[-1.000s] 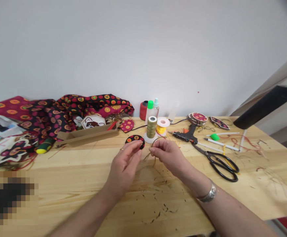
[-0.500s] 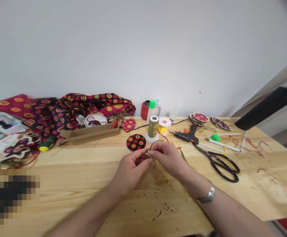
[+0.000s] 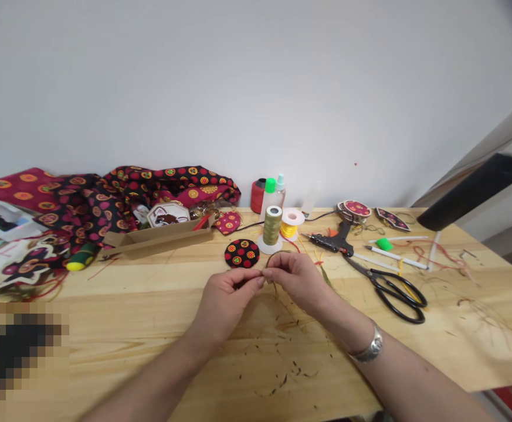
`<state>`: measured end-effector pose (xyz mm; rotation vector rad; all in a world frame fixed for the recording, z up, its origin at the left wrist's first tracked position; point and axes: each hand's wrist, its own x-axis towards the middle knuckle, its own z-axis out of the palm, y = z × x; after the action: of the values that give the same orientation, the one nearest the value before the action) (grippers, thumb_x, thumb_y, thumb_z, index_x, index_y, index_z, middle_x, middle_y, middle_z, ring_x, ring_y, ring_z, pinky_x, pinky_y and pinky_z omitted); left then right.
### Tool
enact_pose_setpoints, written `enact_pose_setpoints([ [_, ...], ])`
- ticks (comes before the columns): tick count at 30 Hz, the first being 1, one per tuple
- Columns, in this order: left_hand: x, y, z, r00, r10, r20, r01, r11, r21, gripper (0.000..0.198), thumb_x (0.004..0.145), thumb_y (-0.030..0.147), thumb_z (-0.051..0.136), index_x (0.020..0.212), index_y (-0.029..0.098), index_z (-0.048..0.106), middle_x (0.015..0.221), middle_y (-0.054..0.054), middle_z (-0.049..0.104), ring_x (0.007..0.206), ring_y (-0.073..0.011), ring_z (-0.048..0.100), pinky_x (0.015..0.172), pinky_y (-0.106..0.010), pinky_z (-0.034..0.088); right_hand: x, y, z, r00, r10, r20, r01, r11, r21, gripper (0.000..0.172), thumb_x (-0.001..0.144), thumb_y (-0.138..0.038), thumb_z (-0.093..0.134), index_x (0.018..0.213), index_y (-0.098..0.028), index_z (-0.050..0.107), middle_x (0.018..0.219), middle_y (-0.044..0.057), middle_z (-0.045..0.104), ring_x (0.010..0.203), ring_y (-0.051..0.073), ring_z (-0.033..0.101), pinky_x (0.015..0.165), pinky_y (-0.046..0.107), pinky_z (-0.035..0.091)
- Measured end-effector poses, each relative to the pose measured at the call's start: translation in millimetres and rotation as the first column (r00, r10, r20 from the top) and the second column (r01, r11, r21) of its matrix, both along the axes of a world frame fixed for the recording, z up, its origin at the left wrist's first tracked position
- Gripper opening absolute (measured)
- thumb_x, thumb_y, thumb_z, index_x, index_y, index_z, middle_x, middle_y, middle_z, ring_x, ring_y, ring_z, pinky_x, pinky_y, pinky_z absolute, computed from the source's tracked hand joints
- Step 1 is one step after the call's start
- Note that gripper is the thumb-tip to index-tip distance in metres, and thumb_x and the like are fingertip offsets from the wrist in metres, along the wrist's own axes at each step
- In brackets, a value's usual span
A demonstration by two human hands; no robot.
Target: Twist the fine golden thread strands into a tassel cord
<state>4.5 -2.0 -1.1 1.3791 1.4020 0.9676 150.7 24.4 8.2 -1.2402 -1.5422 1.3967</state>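
Note:
My left hand [image 3: 227,299] and my right hand [image 3: 295,281] meet fingertip to fingertip over the middle of the table. Both are closed in a pinch on a thin olive-green cord [image 3: 275,287], which loops up over my right fingers and trails below them. Just beyond my hands stands a spool of olive thread [image 3: 273,226]. Beside my left fingertips lies a round patterned fabric piece [image 3: 241,254], black with red and orange dots. Behind the thread is a white spool wound with yellow cord [image 3: 291,224]. My fingers hide the exact spot where the cord is pinched.
On the right lie a glue gun [image 3: 335,239], black-handled scissors [image 3: 392,288] and a white pen [image 3: 396,258]. A cardboard tray [image 3: 159,239] and patterned fabric [image 3: 172,179] occupy the left back. Bottles [image 3: 270,196] stand near the wall. Dark scraps [image 3: 284,381] litter the front.
My left hand has shifted slightly left, and its fingers are straighter at the pinch. My right hand has barely moved and keeps its hold on the cord.

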Motion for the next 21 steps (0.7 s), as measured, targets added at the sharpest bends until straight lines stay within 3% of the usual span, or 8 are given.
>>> enact_pose_setpoints([
  [7, -1.2, 3.2, -5.4, 0.994, 0.047, 0.103, -0.042, 0.997, -0.057, 0.018, 0.065, 0.031, 0.065, 0.077, 0.019, 0.072, 0.071, 0.000, 0.069, 0.068, -0.0137, 0.055, 0.065, -0.023, 0.041, -1.0, -1.0, 2.6, 1.000, 0.000, -0.012, 0.000, 1.000, -0.004, 0.012, 0.068, -0.020, 0.057, 0.058, -0.016, 0.053, 0.055, -0.004, 0.051, 0.050, 0.007, 0.040, 0.049, 0.021, 0.031],
  [14, 1.5, 2.5, -4.3, 0.957, 0.109, 0.267, -0.072, 0.987, -0.145, 0.015, 0.062, 0.028, 0.068, 0.072, 0.018, 0.071, 0.062, 0.001, 0.065, 0.056, -0.0082, 0.049, 0.054, -0.019, 0.037, -2.2, -2.2, 5.2, 1.000, -0.021, -0.020, 0.021, 0.999, -0.025, 0.012, 0.068, -0.021, 0.058, 0.059, -0.015, 0.053, 0.054, -0.005, 0.049, 0.048, 0.007, 0.038, 0.048, 0.020, 0.030],
  [21, 1.7, 3.0, -3.2, 0.900, 0.154, 0.409, -0.021, 0.950, -0.311, 0.019, 0.058, 0.030, 0.071, 0.071, 0.016, 0.070, 0.049, 0.005, 0.052, 0.040, -0.0025, 0.029, 0.037, -0.017, 0.017, -0.6, -2.0, 1.6, 0.995, -0.023, -0.101, 0.018, 0.998, -0.053, 0.013, 0.067, -0.024, 0.062, 0.060, -0.015, 0.054, 0.053, -0.005, 0.048, 0.046, 0.005, 0.034, 0.044, 0.020, 0.026],
])
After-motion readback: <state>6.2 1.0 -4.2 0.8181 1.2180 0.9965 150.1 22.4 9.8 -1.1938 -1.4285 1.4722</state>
